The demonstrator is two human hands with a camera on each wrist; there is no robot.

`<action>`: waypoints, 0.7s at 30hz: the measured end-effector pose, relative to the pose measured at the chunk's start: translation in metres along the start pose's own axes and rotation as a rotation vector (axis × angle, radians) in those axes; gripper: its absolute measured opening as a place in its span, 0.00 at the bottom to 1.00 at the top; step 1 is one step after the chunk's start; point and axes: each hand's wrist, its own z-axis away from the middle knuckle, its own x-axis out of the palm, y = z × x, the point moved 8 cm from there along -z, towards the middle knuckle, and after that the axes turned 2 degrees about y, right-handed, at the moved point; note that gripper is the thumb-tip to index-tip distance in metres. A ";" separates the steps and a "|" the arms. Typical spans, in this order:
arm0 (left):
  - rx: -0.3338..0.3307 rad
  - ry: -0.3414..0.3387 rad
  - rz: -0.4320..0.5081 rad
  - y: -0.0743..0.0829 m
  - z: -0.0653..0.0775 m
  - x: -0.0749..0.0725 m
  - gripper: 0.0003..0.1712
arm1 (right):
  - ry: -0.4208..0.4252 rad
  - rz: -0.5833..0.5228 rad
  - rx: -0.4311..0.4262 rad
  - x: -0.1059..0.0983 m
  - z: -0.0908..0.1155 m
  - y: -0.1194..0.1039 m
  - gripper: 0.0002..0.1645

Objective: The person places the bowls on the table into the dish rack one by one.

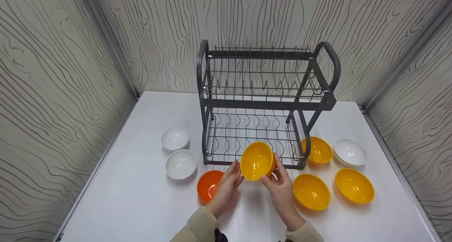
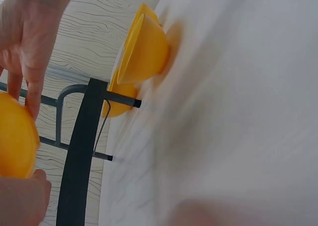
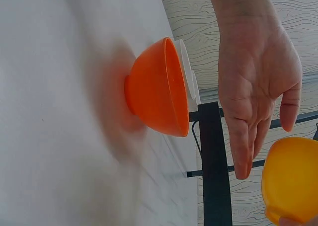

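A yellow bowl [image 1: 255,161] is held tilted above the table, its inside facing the head camera. My right hand [image 1: 280,189] pinches its right side, thumb at the rim and fingers behind. Beside the bowl's left edge is my left hand [image 1: 227,189]. In the right wrist view the left hand [image 3: 258,82] has straight fingers, apart from the yellow bowl [image 3: 293,181]. An orange bowl [image 1: 208,185] stands on the table, partly hidden by the left hand. The left wrist view shows the right hand's fingers [image 2: 34,94] against the yellow bowl [image 2: 17,136].
Behind the hands stands a dark two-tier dish rack [image 1: 265,104] with wire shelves. Two white bowls, one nearer [image 1: 181,164] and one farther [image 1: 175,138], sit left of it. On the right are yellow bowls [image 1: 311,192] and a white bowl [image 1: 349,152]. Patterned walls [image 1: 169,34] enclose the table.
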 end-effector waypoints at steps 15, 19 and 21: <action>0.264 0.151 -1.179 0.039 -0.047 -0.035 0.25 | 0.003 0.007 -0.046 -0.001 -0.009 -0.006 0.49; 0.328 0.173 -1.497 0.043 -0.059 -0.037 0.27 | 0.006 0.011 -0.041 -0.001 -0.012 -0.005 0.49; 0.311 0.137 -1.583 0.039 -0.064 -0.038 0.31 | 0.012 0.013 -0.052 -0.002 -0.014 -0.007 0.49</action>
